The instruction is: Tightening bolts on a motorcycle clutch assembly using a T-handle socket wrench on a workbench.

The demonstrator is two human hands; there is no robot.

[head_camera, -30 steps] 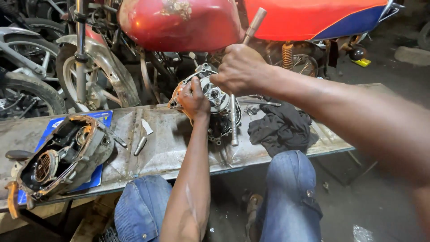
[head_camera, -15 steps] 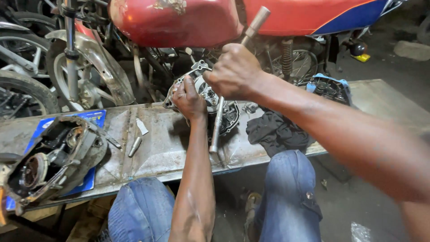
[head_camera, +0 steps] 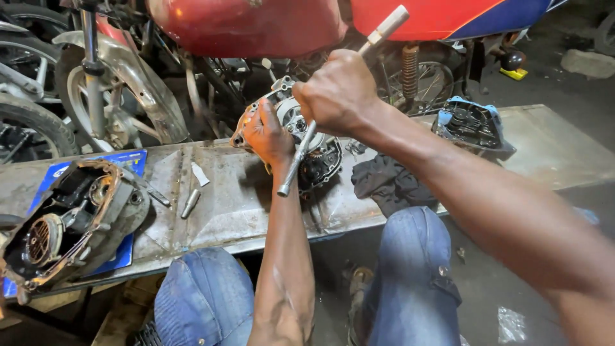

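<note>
On the metal bench [head_camera: 218,211], an engine casing [head_camera: 301,138] was steadied by the left hand [head_camera: 266,134] (fingers closed over its edge), while a steel rod [head_camera: 339,102] was gripped tightly in the right hand [head_camera: 336,90]

- red motorbike tank [head_camera: 256,25] sits right across the top, with the bike's front wheel and fender [head_camera: 122,77] off to the left
- a second engine casing [head_camera: 70,218] lies open on a blue mat [head_camera: 125,253] at the left end of the table [head_camera: 551,141]
- small metal punch [head_camera: 190,203] plus a flat bit [head_camera: 200,173] just beside it
- black rag [head_camera: 387,182] bunched up mid-table
- dark cover with a blue edge [head_camera: 471,122] on the right
- yellow block [head_camera: 512,73] on the floor behind
</note>
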